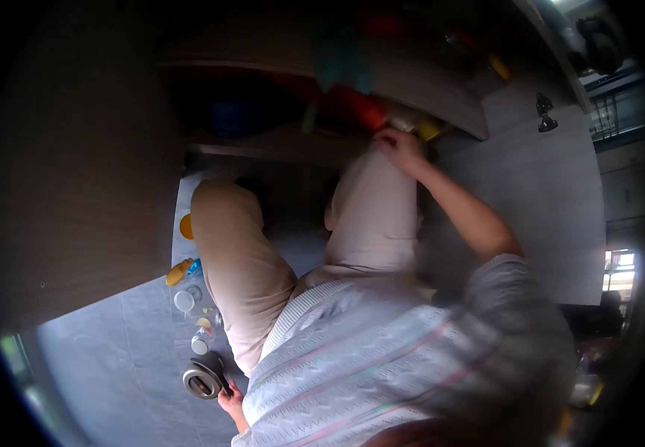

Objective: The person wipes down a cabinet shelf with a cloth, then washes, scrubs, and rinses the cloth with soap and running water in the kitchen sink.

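**Kettle [201, 380] at near left, shelf [441, 104] at far side**

The left hand [231, 402] is closed around the handle of the kettle, left of the body; whether the kettle rests on the floor [106, 365] or is raised cannot be told. The right hand [403, 151], fingers curled, lies at the right knee [373, 179], near a red item [365, 108] and a yellow item [430, 129]; blur hides whether it holds anything. A bottle [201, 346] stands or lies beyond the kettle.
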Demonstrator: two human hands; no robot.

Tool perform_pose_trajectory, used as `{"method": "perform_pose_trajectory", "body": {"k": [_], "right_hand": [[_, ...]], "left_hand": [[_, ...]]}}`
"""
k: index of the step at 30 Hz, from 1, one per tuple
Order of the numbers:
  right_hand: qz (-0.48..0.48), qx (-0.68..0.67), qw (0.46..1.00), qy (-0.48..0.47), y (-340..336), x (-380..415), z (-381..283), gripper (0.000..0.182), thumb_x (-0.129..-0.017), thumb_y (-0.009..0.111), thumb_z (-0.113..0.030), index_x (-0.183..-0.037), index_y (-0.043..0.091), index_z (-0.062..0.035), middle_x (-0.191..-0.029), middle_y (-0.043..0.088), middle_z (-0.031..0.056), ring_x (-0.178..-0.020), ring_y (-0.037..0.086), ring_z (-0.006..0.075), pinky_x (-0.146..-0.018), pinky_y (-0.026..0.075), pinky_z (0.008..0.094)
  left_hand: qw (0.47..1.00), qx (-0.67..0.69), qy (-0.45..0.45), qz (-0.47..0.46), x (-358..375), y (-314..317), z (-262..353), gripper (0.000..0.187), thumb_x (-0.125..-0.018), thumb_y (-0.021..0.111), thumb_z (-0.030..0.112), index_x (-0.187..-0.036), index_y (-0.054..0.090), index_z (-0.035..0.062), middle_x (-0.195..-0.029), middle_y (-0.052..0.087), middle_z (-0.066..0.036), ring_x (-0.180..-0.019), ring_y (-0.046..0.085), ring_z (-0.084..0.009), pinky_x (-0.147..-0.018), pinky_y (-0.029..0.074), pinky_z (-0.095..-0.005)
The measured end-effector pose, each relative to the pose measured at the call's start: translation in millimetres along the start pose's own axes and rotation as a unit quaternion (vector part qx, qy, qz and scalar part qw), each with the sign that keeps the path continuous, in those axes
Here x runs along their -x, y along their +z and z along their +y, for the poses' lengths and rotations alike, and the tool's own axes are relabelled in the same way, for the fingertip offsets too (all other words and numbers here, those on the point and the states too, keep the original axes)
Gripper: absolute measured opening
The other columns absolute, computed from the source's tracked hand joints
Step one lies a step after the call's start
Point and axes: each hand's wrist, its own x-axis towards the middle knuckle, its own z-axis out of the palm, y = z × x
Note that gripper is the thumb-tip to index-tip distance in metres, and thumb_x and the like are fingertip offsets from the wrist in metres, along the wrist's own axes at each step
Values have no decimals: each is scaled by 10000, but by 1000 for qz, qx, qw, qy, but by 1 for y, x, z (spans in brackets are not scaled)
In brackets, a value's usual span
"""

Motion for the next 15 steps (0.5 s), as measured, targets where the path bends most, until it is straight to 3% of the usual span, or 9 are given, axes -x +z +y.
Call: {"method": "perform_pose_trajectory", "body": {"k": [2,3,5,8,9,11,12,14,15], "right_hand": [[59,-30,997,27,-14,-27,31,183,-769,603,-225,-896,628,-96,-787,638,76,-728,610,159,-659,469,282],[130,-72,988,-38,-27,-44,49,180,-770,604,-211,-905,621,-93,-783,639,77,-706,613,166,-651,475,291],[204,29,978,-3,-73,-79,63,251,-768,612,-210,-993,580,-103,-821,640,81,-734,611,174,-668,480,295],[327,12,945,-10,-139,-133,82,417,-726,648,-332,-1040,563,-71,-943,621,103,-827,599,222,-721,471,312],[362,18,932,-5,-157,-154,89,495,-707,657,-390,-1059,558,-57,-995,609,112,-879,590,246,-753,462,318],[337,128,931,57,-190,-184,79,646,-683,636,-498,-1126,522,-42,-1082,574,139,-988,551,281,-822,432,325],[303,103,946,47,-202,-200,80,681,-681,627,-518,-1155,496,-47,-1093,567,145,-1014,535,285,-842,418,322],[229,54,972,20,-223,-227,77,751,-678,607,-558,-1214,445,-57,-1116,552,156,-1067,503,291,-883,390,315],[220,67,973,30,-227,-235,69,803,-662,597,-593,-1237,415,-63,-1118,551,159,-1090,488,272,-906,368,299]], "left_hand": [[990,-143,-13,12,28,12,18,371,-681,408,1,-1035,504,-53,-907,548,-116,-728,577,-218,-445,427,-292],[976,-216,-19,15,45,19,28,354,-689,413,7,-1023,510,-57,-880,552,-115,-704,580,-218,-432,427,-291],[933,-360,-28,9,82,43,50,323,-705,422,18,-999,524,-65,-825,560,-113,-655,587,-218,-406,427,-288],[847,-530,6,-26,140,109,85,281,-728,437,35,-963,544,-78,-743,573,-111,-583,596,-219,-366,427,-284],[828,-557,47,-39,153,139,97,270,-736,441,40,-951,551,-82,-715,577,-110,-559,599,-219,-353,427,-283],[793,-584,164,-65,173,206,121,252,-752,451,51,-927,564,-90,-660,586,-108,-510,606,-219,-327,428,-280],[776,-576,245,-83,176,239,132,258,-732,472,52,-935,580,-66,-656,582,-92,-509,593,-194,-339,433,-257],[629,-643,420,-123,212,319,148,201,-748,521,82,-916,587,-5,-621,555,-74,-473,522,-172,-452,422,-283],[550,-640,508,-172,218,352,154,198,-752,532,86,-926,576,2,-663,563,-97,-556,542,-202,-520,426,-305]]}}
